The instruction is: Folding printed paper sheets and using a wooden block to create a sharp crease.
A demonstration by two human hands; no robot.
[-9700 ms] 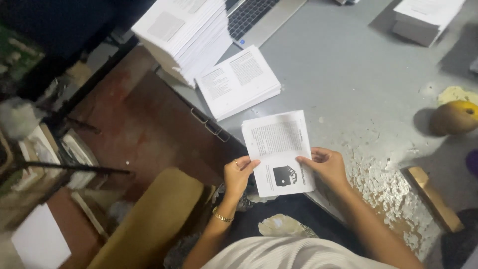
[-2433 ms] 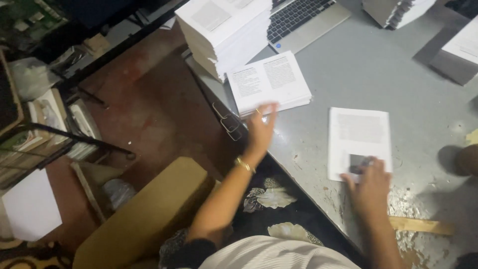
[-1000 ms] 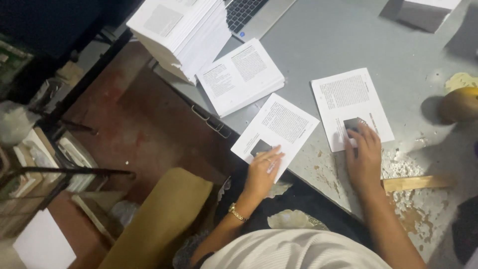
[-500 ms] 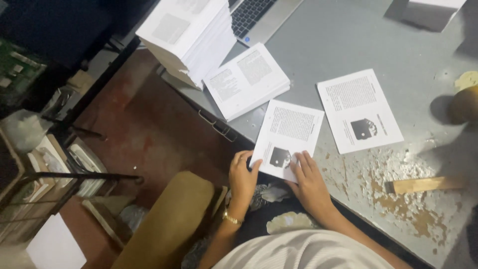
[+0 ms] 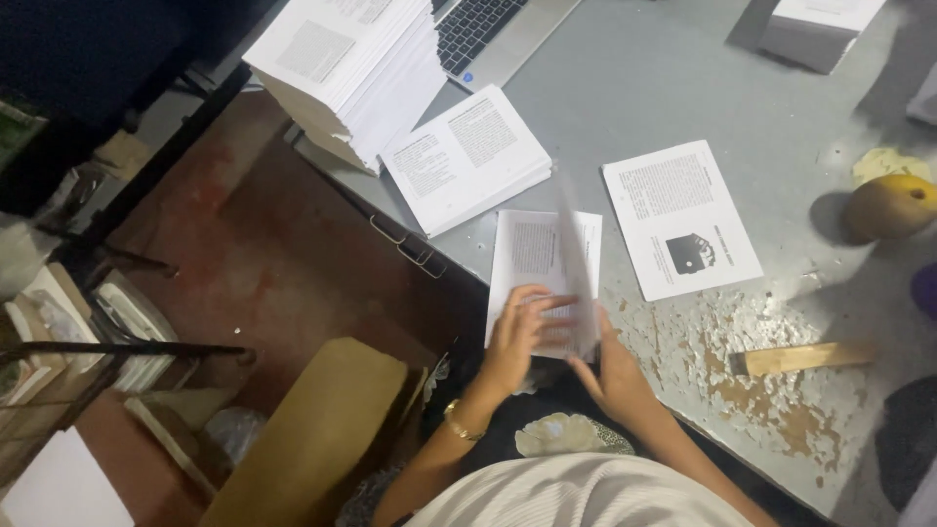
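Sheet [image 5: 542, 273] lies at the near edge of the table [image 5: 664, 88], long axis running near to far, its right half raised on edge, blurred, apparently mid-fold. Left hand [image 5: 515, 337] lies flat, fingers spread, on the lower left half, seemingly to pin it. Right hand [image 5: 610, 376] meets the raised flap from the right; whether it pinches or pushes cannot be told. A folded leaflet [image 5: 680, 217] lies just right. A stack [image 5: 467, 156] lies far left, beside a taller pile [image 5: 346, 63]. A stick [image 5: 800, 358] rests right on chipped paint.
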